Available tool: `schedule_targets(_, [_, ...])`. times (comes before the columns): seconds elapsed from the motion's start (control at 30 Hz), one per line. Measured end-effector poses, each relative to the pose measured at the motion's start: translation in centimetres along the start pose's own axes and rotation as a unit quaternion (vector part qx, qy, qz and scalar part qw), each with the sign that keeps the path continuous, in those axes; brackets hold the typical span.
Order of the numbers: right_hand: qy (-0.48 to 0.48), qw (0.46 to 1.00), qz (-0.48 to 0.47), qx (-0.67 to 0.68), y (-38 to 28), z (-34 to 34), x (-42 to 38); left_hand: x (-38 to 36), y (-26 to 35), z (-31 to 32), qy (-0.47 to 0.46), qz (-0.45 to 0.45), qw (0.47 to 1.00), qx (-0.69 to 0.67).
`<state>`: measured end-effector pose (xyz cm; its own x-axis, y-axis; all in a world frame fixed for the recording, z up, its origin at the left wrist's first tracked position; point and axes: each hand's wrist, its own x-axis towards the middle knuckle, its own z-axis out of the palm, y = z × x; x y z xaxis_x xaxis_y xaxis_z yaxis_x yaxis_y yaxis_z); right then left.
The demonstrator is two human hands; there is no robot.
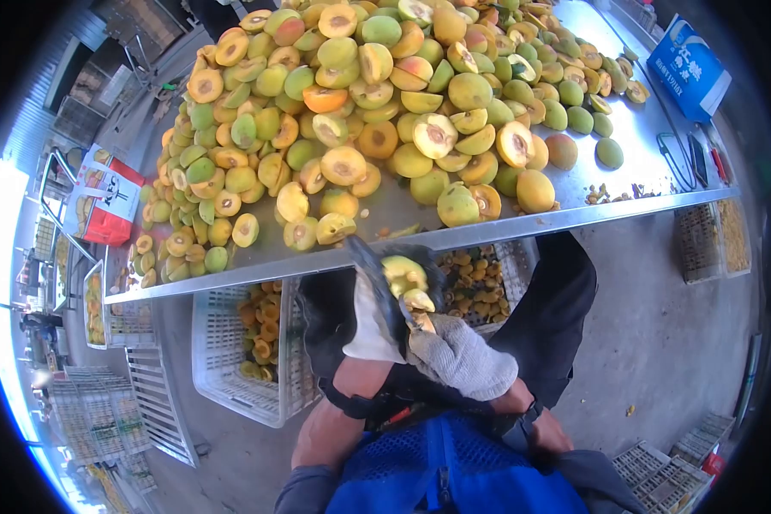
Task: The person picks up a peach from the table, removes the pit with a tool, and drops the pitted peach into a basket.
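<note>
My left hand (375, 295), in a black glove with a white cuff, cups a yellow-green peach half (403, 276) just below the table's front edge. In a grey knitted glove, my right hand (467, 358) grips a short hand tool (421, 322) with a yellowish handle. The tool's tip meets the fruit, where a pale piece (418, 300) shows; I cannot tell whether this is flesh or part of the tool. Ahead, a large heap of halved and whole peaches (343, 164) covers much of the metal table (488, 230).
A white crate (231, 396) with fruit pieces stands below left; another crate (516, 265) of pieces sits between my knees. On the table are a blue box (688, 70) and a phone (698, 163) at right. A red-and-white bag (110, 195) is at left.
</note>
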<state>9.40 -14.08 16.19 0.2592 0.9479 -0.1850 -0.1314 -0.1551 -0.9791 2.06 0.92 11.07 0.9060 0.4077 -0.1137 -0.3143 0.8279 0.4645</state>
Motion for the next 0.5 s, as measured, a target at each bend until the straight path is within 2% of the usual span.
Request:
schedule_targets(0.1, [-0.090, 0.983, 0.089, 0.131, 0.3, -1.2, -0.4, -0.1, 0.9, 1.3, -0.084, 0.048, 0.995, 0.000])
schedule_targets(0.13, [-0.074, 0.985, 0.066, 0.141, 0.2, -1.2, -0.7, -0.4, 0.9, 2.5, -0.030, 0.117, 0.983, 0.137])
schedule_targets(0.17, [-0.063, 0.985, 0.048, 0.152, 0.1, -1.1, -1.2, -0.8, 0.8, 3.4, 0.032, 0.185, 0.944, 0.270])
schedule_targets(0.2, [-0.053, 0.984, 0.032, 0.164, 0.3, -1.2, -1.7, -1.4, 1.5, 2.6, 0.060, 0.176, 0.924, 0.334])
schedule_targets(0.23, [-0.159, 0.934, 0.164, 0.274, 1.5, -3.5, -1.5, -2.1, 2.2, 1.7, 0.087, 0.165, 0.899, 0.397])
schedule_targets(0.3, [0.013, 0.953, 0.202, 0.223, 1.0, -2.3, -0.8, -2.8, 3.4, 0.8, 0.129, 0.153, 0.855, 0.478])
schedule_targets(0.33, [0.003, 0.960, 0.151, 0.235, 4.7, -2.6, 0.3, -3.3, 3.5, 0.2, 0.156, 0.182, 0.866, 0.439])
schedule_targets(0.37, [0.141, 0.986, 0.002, -0.085, 11.1, -2.0, 1.9, -4.0, 3.9, -0.4, 0.182, 0.207, 0.867, 0.414])
schedule_targets(0.4, [0.123, 0.984, 0.124, 0.024, 9.2, -2.3, 1.4, -4.8, 4.5, -1.0, 0.209, 0.232, 0.857, 0.411])
schedule_targets(0.43, [0.097, 0.954, 0.249, 0.134, 7.5, -2.4, 0.8, -5.9, 6.3, -2.0, 0.246, 0.225, 0.817, 0.470])
schedule_targets(0.47, [0.099, 0.948, 0.253, 0.164, 7.8, -2.1, 0.8, -7.0, 8.1, -3.0, 0.283, 0.214, 0.773, 0.526])
schedule_targets(0.5, [0.110, 0.950, 0.249, 0.154, 7.6, -2.0, 1.1, -7.8, 9.7, -1.7, 0.320, 0.222, 0.643, 0.659])
